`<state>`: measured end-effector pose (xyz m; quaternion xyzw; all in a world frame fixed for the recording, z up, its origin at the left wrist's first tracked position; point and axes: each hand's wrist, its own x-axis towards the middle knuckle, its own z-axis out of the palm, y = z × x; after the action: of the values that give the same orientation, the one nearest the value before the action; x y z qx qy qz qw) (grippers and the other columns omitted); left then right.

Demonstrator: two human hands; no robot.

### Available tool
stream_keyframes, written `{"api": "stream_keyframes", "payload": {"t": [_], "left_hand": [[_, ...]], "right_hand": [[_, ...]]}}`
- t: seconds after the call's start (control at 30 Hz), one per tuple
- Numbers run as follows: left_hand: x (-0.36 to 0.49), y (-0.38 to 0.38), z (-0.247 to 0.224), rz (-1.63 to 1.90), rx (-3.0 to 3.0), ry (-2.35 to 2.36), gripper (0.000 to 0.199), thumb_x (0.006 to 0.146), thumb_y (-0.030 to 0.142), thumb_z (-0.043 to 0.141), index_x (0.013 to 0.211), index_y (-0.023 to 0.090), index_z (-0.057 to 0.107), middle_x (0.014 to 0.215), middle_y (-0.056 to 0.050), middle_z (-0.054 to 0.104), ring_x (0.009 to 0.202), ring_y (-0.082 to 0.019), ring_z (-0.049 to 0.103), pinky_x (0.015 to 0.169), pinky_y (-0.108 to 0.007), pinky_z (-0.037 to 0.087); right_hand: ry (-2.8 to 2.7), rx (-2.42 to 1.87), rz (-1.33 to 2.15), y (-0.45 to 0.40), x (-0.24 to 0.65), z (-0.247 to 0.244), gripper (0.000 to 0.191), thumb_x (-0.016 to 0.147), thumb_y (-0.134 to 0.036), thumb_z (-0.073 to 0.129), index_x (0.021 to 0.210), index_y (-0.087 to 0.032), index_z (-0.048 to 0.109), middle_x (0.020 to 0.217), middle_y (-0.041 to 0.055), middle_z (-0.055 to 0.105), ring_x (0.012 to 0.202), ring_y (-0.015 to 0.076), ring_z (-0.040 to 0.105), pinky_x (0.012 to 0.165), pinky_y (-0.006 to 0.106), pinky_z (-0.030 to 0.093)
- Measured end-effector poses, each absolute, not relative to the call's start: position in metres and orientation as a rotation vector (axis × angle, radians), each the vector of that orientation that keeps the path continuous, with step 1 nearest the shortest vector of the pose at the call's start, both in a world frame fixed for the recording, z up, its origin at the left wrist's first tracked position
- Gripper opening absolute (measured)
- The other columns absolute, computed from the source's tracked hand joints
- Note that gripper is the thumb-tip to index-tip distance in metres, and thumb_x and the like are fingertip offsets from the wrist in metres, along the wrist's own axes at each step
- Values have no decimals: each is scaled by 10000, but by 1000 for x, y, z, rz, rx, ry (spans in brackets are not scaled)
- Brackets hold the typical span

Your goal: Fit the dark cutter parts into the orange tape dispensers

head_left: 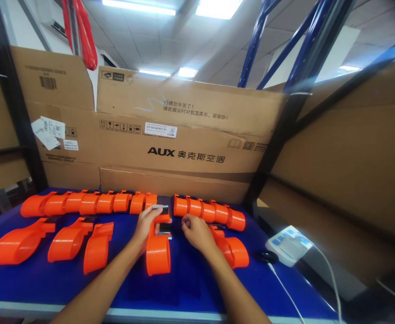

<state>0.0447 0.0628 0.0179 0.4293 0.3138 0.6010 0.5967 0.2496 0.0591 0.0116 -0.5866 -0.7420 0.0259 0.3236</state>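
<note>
My left hand (147,227) grips an orange plastic ring-shaped holder (158,256) by its upper arm, above the middle of the blue table. Black pieces with bright metal edges show at the holder's top, by my thumb. To its right, my right hand (197,231) is closed with the fingers curled, apart from the holder; whatever lies between its fingertips is too small to make out. Beside my right wrist lies another orange holder (238,252), partly covered by the arm. A dark phone-like object (164,202) stands behind my left hand, mostly hidden.
Several orange holders (72,203) line the back left, and more (209,212) the back right. Three bigger-looking ones (18,245) sit front left. A white device (288,245) with a cable and a black round object (267,257) are at right. Cardboard (184,135) walls the table.
</note>
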Motion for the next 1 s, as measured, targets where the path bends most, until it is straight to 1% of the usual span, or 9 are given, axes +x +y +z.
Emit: {"api": "stream_keyframes", "payload": {"t": [0.1,0.2,0.33,0.43,0.5,0.6,0.7,0.9,1.0], "left_hand": [[46,64,16,1412,1010,761,419,724,508,774,916,156,655,674,-58,733,317,-73,432,368,-210,295],[47,65,15,1418,1040,778,411,730,519,773,892,155,672,666,-52,728,322,-73,441,368,-208,298],[47,65,14,1404,1079,790,431,752,555,758,888,152,695,632,-33,702,319,-73,438,362,-211,287],[47,64,14,1386,1104,769,444,771,593,737,848,159,685,542,16,618,321,-75,418,362,-214,276],[47,64,13,1371,1128,758,449,781,610,725,825,166,675,497,44,553,325,-78,399,367,-217,278],[46,65,11,1354,1178,770,454,800,623,703,830,171,676,474,61,506,328,-83,389,377,-224,289],[46,64,11,1346,1196,779,448,803,619,703,826,173,683,477,59,512,327,-83,396,380,-226,286],[44,66,15,1379,1081,791,481,772,620,732,845,145,700,572,-8,651,321,-77,412,351,-224,266],[40,71,18,1388,896,784,550,793,669,679,867,124,698,574,-50,675,324,-99,451,341,-224,295]], "right_hand": [[-1943,-1557,47,57,248,15,110,907,-253,623,852,-227,714,780,44,729,685,200,682,567,246,412],[-1928,-1454,23,56,245,20,177,952,-293,567,894,-220,718,857,65,741,748,216,689,626,275,469],[-1917,-1092,86,51,238,29,267,999,-316,507,1159,-207,691,1010,85,736,829,213,675,740,316,540],[-1980,-927,153,44,233,33,380,1003,-318,525,1367,-232,597,1074,83,703,744,177,629,714,309,547],[-2043,-870,183,40,230,34,409,1004,-309,533,1408,-257,571,1115,84,678,740,165,611,704,300,546],[-2069,-845,180,39,228,34,391,1003,-302,539,1390,-269,588,1123,87,662,761,164,603,708,297,543],[-2038,-871,142,41,228,32,347,988,-321,563,1320,-249,632,994,70,658,717,165,578,677,291,533],[-1904,-956,111,47,230,27,290,966,-351,586,1207,-213,668,872,50,668,646,164,579,621,279,518],[-1840,-1013,77,50,233,25,286,957,-351,590,1184,-200,674,828,41,673,643,172,593,635,287,526]]}}
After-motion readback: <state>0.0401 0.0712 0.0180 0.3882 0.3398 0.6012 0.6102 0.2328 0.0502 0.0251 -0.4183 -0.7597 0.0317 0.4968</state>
